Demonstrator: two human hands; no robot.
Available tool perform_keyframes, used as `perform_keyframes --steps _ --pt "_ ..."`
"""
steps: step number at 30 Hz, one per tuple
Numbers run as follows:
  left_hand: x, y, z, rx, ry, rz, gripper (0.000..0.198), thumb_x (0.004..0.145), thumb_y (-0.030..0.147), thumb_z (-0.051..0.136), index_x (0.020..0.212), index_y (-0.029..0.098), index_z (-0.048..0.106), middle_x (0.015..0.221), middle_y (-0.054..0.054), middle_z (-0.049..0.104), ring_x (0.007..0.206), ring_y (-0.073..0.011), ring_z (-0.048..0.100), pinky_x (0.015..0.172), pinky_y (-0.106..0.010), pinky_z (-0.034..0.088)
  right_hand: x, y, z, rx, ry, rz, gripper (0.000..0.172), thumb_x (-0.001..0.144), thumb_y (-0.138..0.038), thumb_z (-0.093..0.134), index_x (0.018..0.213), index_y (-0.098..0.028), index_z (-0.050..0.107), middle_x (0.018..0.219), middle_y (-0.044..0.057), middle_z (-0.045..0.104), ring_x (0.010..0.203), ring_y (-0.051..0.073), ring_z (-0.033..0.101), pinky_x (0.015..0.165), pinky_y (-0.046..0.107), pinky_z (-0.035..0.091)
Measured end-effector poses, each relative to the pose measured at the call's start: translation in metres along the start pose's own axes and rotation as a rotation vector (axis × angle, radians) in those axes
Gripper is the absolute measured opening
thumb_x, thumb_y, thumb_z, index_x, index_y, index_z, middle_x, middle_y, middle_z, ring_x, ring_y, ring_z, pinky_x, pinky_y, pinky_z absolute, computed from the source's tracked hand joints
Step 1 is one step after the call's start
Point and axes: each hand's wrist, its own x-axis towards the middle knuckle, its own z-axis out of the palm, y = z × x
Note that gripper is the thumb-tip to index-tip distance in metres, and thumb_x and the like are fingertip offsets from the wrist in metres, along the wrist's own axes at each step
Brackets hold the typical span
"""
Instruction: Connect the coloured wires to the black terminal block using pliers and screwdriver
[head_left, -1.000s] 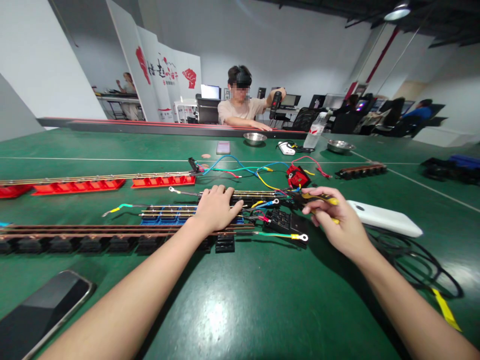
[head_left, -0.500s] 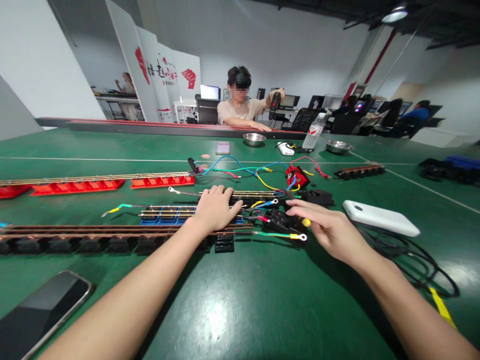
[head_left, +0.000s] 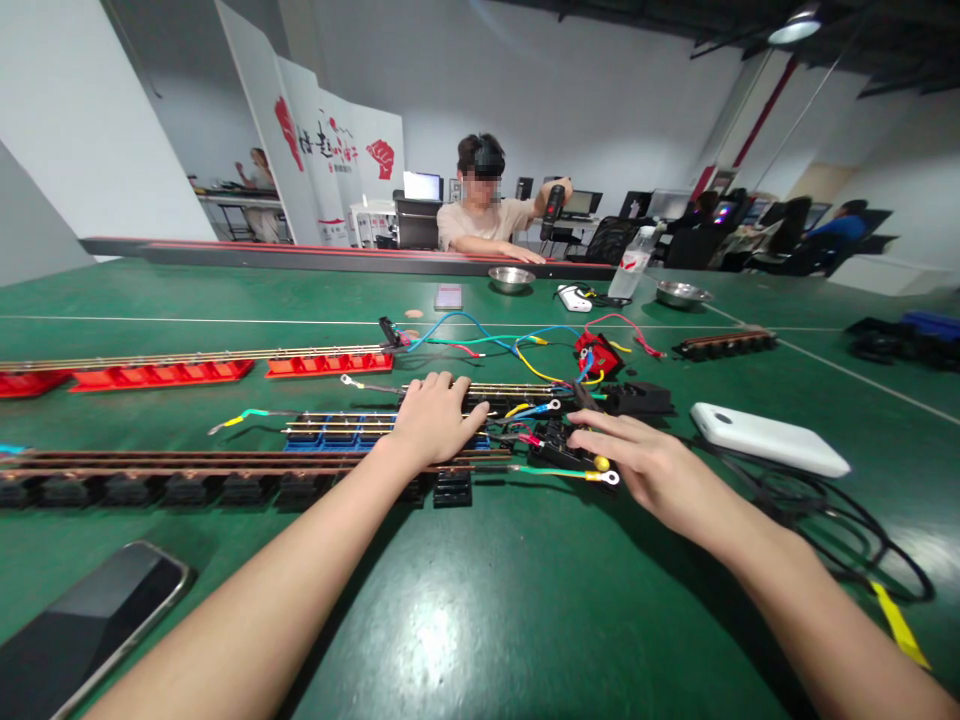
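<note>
Right hand (head_left: 645, 465): fingers fairly straight and close together, pointing left, loosely closed over yellow-handled pliers (head_left: 602, 464); one yellow handle end shows under the fingers, the dark head lies just beyond the fingertips on the far side; thumb mostly hidden. Left hand (head_left: 431, 425): palm down, thumb spread to the right, fingers slightly parted, pressing rather than gripping; fingertips on the far black rail with brass rods (head_left: 517, 389), palm over the blue rail (head_left: 337, 430), wrist above the copper-rod rail (head_left: 225, 458).

Between the hands, a black end block (head_left: 551, 438), just left of the right fingertips; near it a ring terminal (head_left: 610, 478) on a green wire; a second black block (head_left: 641, 399) beyond the right hand; farther, a red housing (head_left: 598, 353) with loose wires.

Right, a white power bank (head_left: 769, 440), no lettering legible; near left, a dark-screened phone (head_left: 90, 630); far side, a bottle (head_left: 632, 262), red mark unreadable; background banner (head_left: 337, 150), red fists and brush-style Chinese characters, too blurred to read surely.
</note>
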Motion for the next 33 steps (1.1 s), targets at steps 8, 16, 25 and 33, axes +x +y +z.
perform_keyframes --steps 8,16,25,33 --pt "0.001 0.0 0.0 0.001 -0.001 0.001 0.056 0.102 0.054 0.032 0.127 0.014 0.062 0.125 -0.018 0.065 0.119 -0.0364 0.059 0.098 -0.05 0.046 -0.001 -0.005 0.006 0.033 0.082 0.067 0.056 0.085 0.003 0.043 0.127 -0.026 0.066 0.139 0.011 0.065 0.123 0.022 0.068 0.1 0.037 0.058" --pt "0.0 0.0 -0.001 0.013 -0.004 -0.001 0.056 0.102 0.054 0.032 0.128 0.015 0.061 0.126 -0.017 0.065 0.12 -0.0362 0.058 0.098 -0.05 0.047 0.004 -0.01 0.003 0.114 0.068 0.081 0.057 0.085 0.005 0.039 0.126 -0.027 0.063 0.142 0.009 0.063 0.13 0.02 0.062 0.106 0.035 0.051" --pt "0.0 0.001 -0.002 0.015 -0.015 -0.002 0.055 0.102 0.053 0.033 0.129 0.014 0.061 0.124 -0.017 0.065 0.12 -0.0369 0.058 0.098 -0.051 0.046 0.006 -0.005 0.014 0.269 0.229 0.206 0.03 0.088 -0.005 0.049 0.107 -0.027 0.055 0.122 0.01 0.062 0.113 0.023 0.063 0.089 0.037 0.055" --pt "0.0 0.001 -0.002 0.017 -0.008 0.001 0.056 0.102 0.054 0.033 0.128 0.013 0.062 0.124 -0.018 0.066 0.12 -0.0371 0.059 0.098 -0.051 0.047 0.01 -0.007 0.022 0.712 0.473 0.451 0.028 0.083 -0.009 0.058 0.102 -0.027 0.049 0.119 0.003 0.054 0.063 0.006 0.057 0.062 0.026 0.051"
